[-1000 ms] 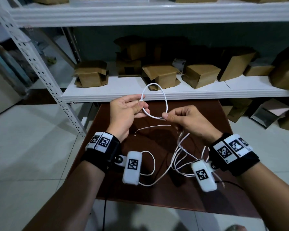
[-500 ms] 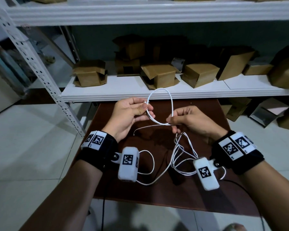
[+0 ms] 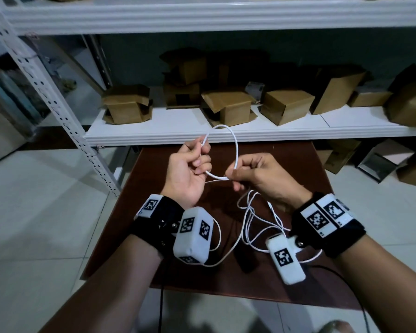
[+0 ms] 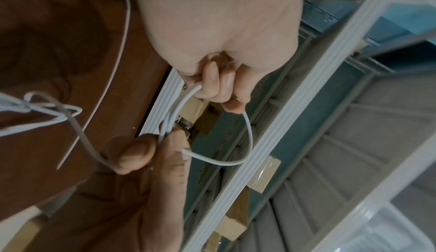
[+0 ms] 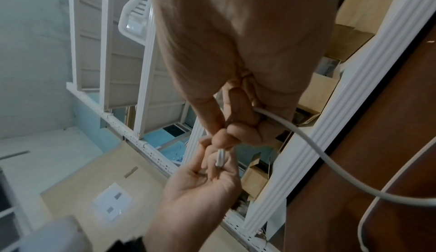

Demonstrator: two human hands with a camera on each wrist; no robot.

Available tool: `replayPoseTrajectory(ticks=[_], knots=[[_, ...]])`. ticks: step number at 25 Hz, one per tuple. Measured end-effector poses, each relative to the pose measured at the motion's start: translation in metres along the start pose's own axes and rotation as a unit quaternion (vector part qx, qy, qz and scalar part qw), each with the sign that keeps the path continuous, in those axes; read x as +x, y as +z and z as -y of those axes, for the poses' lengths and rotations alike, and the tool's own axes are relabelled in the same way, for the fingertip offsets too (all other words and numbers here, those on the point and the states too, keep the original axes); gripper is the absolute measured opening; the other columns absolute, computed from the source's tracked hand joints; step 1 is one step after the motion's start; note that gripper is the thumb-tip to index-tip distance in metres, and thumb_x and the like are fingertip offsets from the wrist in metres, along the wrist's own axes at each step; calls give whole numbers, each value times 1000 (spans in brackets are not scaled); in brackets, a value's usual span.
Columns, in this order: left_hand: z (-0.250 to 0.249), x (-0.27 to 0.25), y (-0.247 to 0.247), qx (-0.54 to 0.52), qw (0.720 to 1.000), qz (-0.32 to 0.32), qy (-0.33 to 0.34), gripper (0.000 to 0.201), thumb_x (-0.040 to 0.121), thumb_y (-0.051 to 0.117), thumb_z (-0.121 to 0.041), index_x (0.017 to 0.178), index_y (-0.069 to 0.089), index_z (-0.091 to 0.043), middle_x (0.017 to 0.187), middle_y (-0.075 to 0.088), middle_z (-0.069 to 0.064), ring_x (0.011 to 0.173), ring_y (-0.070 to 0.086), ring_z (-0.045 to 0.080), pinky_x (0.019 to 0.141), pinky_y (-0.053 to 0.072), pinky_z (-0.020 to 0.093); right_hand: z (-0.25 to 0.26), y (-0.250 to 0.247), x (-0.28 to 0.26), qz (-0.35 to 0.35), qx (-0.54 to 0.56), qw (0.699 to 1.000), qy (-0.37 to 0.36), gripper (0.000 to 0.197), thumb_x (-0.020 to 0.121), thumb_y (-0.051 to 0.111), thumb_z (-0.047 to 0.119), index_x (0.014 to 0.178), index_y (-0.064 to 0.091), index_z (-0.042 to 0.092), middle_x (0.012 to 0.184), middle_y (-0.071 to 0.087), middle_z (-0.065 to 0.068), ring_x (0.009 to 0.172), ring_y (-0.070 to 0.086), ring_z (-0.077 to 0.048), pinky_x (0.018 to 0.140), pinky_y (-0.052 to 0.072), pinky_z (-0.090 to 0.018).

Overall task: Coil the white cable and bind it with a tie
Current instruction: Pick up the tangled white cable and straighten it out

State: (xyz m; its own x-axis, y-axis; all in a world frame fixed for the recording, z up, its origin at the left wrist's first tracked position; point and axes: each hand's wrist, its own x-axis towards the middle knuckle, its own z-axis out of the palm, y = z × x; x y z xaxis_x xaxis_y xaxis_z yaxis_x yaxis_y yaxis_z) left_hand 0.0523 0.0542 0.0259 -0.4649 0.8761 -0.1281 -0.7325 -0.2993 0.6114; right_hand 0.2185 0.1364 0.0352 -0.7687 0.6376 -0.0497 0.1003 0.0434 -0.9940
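A white cable forms one small loop in the air between my hands, above the brown table. My left hand, palm turned up, curls its fingers round the loop's left side. My right hand pinches the loop's lower right, where the strands cross. The rest of the cable trails from the right hand in loose tangled bends on the table. A thin white tie lies on the table under the hands, seen as a long curved strip in the left wrist view.
A white shelf with several cardboard boxes runs just behind the table. A perforated rack upright slants at the left. More boxes sit on the tiled floor at right. A dark object lies near the table's front.
My left hand has rolled palm-up and curled its fingers round the loop. The right hand has come closer, and the loop stands a little more upright.
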Motion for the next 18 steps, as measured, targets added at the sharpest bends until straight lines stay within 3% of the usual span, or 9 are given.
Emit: replayPoseTrajectory(ticks=[3,5,8,11,13,14,16,18], knots=[[-4,5,-1,94,994,-22,43,22,102,41,7,95,59,-4,76,54,7,46,34,1,40,25,13,-4,3,0,13,-33,999,15,11,94,67,-3,94,68,-14,62,61,-14,52,54,-15,54,45,-18],[-7,6,-4,103,992,-36,61,23,102,42,8,94,60,-4,76,54,8,46,35,1,41,25,12,-7,1,0,0,-53,999,12,12,92,72,-2,92,69,-13,68,64,-16,62,58,-22,59,48,-20],[-11,6,-7,72,994,-42,66,21,104,43,5,96,59,-5,77,56,6,48,36,3,42,27,14,-15,-4,2,-38,-118,992,-15,12,85,84,13,83,76,4,75,69,-10,70,57,-18,68,44,-27],[-10,7,-10,41,996,-36,64,17,105,44,2,100,59,-6,78,58,5,51,36,4,45,29,15,-24,0,3,-98,-165,981,15,20,84,86,28,77,74,13,68,67,1,59,54,-9,62,45,-27],[-8,11,-12,24,997,-37,66,15,105,46,2,103,59,-5,80,60,5,52,38,5,46,31,15,-21,9,2,-90,-58,988,111,20,93,78,24,87,68,7,69,69,-8,52,57,-14,53,54,-28],[-7,12,-13,21,997,-39,69,15,105,46,2,103,59,-5,81,60,6,52,39,5,46,32,16,-18,14,0,-65,32,984,165,17,98,71,21,95,64,5,76,74,-15,54,63,-19,54,60,-31],[-7,14,-15,24,996,-43,73,14,105,47,2,103,59,-5,83,60,6,53,40,5,47,33,16,-14,19,1,-56,185,960,205,13,103,62,17,103,60,5,95,77,-25,77,75,-29,73,66,-37],[-5,14,-14,34,996,-45,73,16,103,48,4,102,60,-6,82,61,6,54,40,6,48,33,16,-16,16,7,-105,271,940,180,13,101,65,16,103,65,4,100,77,-19,95,78,-27,88,63,-38]])
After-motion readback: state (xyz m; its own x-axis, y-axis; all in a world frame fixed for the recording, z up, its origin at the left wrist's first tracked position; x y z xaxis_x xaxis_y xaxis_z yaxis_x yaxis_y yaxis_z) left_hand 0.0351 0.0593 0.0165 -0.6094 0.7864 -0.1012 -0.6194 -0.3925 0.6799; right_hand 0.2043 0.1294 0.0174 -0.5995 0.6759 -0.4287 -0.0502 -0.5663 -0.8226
